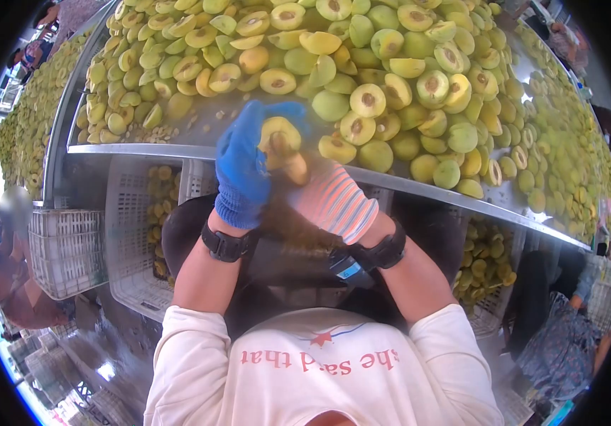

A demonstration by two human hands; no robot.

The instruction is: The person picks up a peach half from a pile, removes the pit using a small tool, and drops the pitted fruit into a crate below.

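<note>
Stone-fruit half (285,129), cut face up with the pit showing, is sitting in front of the chest at the near edge of the steel table (142,150). The left hand (241,170), blue-gloved, is clasping it from 9 o'clock. The right hand (330,199), in a striped glove, is pressing in from 5 o'clock; whether it is gripping a tool cannot be told. Judged step: pitting, mid-way. The next move is calling for a steady hold and a clean lift of the pit. Both forearms are reaching toward 12 o'clock, wrists bent inward. The heap of halved fruit (362,99) is lying at 12 o'clock.
</note>
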